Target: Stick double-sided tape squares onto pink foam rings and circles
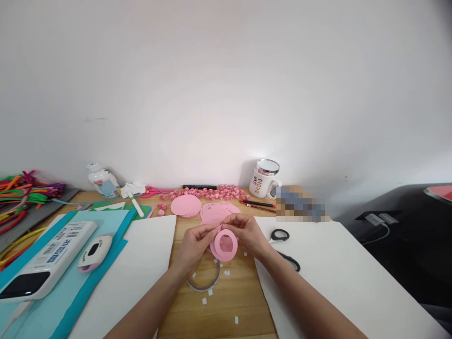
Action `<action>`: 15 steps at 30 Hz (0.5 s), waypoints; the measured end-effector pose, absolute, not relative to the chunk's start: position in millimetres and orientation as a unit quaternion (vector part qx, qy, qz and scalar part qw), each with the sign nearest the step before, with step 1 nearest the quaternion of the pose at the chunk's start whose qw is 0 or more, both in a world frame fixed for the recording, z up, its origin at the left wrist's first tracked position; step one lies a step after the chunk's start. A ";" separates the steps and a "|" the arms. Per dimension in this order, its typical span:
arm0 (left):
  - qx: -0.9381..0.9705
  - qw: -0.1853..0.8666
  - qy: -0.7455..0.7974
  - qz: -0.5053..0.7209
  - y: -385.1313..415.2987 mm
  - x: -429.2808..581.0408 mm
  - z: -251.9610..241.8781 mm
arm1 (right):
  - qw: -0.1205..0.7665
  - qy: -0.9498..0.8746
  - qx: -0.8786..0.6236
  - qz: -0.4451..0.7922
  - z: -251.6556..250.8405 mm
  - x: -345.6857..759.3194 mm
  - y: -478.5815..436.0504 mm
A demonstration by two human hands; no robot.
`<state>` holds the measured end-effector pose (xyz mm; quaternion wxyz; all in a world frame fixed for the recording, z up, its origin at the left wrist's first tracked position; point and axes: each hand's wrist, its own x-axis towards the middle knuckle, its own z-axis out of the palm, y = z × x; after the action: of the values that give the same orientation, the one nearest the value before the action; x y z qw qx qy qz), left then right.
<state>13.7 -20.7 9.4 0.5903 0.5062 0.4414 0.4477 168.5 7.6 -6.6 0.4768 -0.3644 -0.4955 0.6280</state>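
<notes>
Both hands meet over the middle of the table, fingertips pinched on a pink paper ring (231, 256) with a round hole. My left hand (197, 242) grips its upper left side; my right hand (247, 231) holds it from the upper right. Just behind the hands lie loose pink paper pieces (213, 210) and a stack of pink paper discs (186, 205). Below my left hand a roll of tape (204, 288) rests on the wood, with several small white squares scattered around it. Black-handled scissors (280, 235) lie right of my right hand, partly hidden by the forearm.
Several small pink rolled pieces (229, 192) line the back, near a white mug (264, 181). White sheets (318, 268) flank the wooden strip (219, 318). At left are a power strip (52, 256), blue paper (120, 219), a bottle (103, 181) and colourful pipe cleaners (31, 190).
</notes>
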 end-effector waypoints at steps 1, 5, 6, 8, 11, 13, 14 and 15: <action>0.509 0.590 0.441 0.446 -21.0 13.8 9.6 | 0.478 -0.496 -0.370 0.623 -6.6 168.6 7.6; 0.515 0.587 0.441 0.442 -20.9 13.9 9.9 | 0.486 -0.499 -0.384 0.606 -6.7 169.2 8.0; 0.514 0.587 0.441 0.443 -20.6 13.8 9.9 | 0.486 -0.500 -0.384 0.605 -6.6 169.3 8.2; 0.510 0.586 0.442 0.448 -20.0 13.3 9.5 | 0.482 -0.503 -0.384 0.605 -6.1 169.4 8.4; 0.503 0.583 0.446 0.456 -19.4 12.5 9.2 | 0.471 -0.510 -0.377 0.613 -4.9 169.5 8.1; 0.506 0.581 0.444 0.458 -19.5 12.4 9.2 | 0.470 -0.507 -0.367 0.622 -4.3 169.4 7.6; 0.509 0.580 0.442 0.458 -19.6 12.4 9.3 | 0.471 -0.504 -0.362 0.627 -4.3 169.3 7.4; 0.511 0.579 0.440 0.458 -19.8 12.6 9.4 | 0.474 -0.500 -0.358 0.630 -4.4 169.3 7.4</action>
<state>12.6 -19.8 9.4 0.5790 0.5114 0.4398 0.4581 169.3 7.4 -4.4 0.4738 -0.3578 -0.5000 0.6305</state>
